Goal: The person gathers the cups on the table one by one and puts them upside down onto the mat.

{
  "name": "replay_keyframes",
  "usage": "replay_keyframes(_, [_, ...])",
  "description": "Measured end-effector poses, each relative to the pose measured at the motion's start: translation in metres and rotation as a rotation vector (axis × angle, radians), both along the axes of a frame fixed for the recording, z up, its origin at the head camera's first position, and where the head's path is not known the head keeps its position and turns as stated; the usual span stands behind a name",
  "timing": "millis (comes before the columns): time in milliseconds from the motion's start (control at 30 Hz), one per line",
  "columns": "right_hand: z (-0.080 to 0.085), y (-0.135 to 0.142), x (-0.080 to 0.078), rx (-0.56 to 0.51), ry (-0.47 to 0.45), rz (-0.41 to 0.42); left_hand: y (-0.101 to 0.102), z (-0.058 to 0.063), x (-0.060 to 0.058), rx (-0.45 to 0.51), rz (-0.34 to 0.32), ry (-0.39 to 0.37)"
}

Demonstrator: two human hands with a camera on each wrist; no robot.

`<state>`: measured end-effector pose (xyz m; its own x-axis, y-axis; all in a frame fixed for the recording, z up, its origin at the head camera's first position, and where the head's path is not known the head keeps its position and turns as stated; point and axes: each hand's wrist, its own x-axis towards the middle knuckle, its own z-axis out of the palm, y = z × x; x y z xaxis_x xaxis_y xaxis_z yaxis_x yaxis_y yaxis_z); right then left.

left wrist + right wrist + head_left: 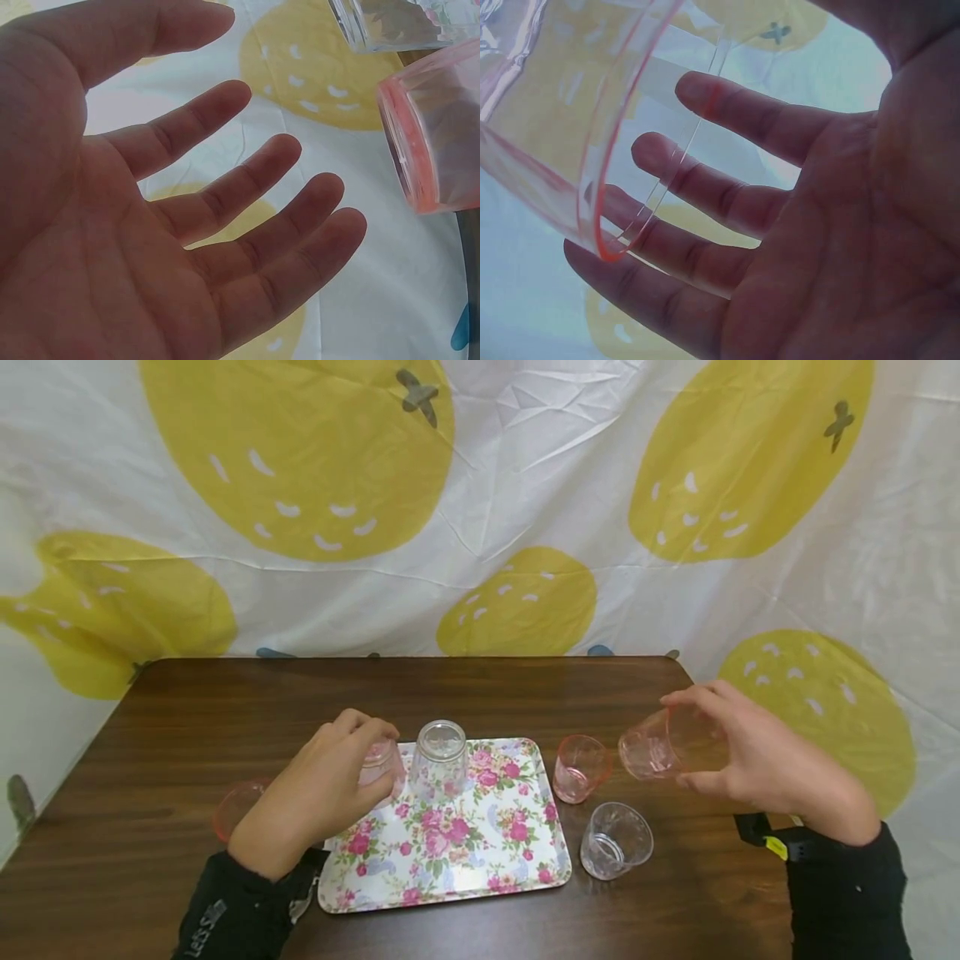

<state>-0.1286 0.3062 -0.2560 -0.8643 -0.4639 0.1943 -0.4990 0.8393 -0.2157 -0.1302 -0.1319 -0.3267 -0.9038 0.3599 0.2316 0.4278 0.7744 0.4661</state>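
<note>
My left hand (322, 785) is above the left edge of a floral tray (480, 868), its fingers loosely extended. Close by stands a pink-tinted glass (380, 762), partly hidden behind that hand; the left wrist view shows a gap between the pink glass (442, 135) and the fingertips. Beside it on the tray, a clear glass (441, 764) is upside down. Over the table's right side, my right hand (757, 756) holds another pink-tinted glass (647, 750) near its orange-pink rim, between thumb and fingers. This glass is tilted, its mouth toward the palm.
Right of the tray, a pink glass (576, 772) and a clear glass (615, 843) stand mouth up on the dark wooden table (525, 693). Another pink glass (234, 806) is partly hidden behind the left forearm. A lemon-patterned cloth (517, 485) hangs behind the table.
</note>
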Motion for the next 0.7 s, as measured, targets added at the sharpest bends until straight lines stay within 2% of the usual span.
replay_keyframes(167, [0.005, -0.005, 0.002, -0.024, 0.021, -0.001, -0.002, 0.001, 0.000, 0.004, -0.002, 0.011])
replay_keyframes(500, [0.009, -0.017, 0.001, -0.082, 0.115, 0.079, -0.004, 0.001, 0.001, 0.016, -0.003, 0.040])
replay_keyframes(700, [0.009, -0.023, 0.000, -0.127, 0.104, 0.073, -0.004, 0.002, 0.000, 0.040, -0.015, 0.077])
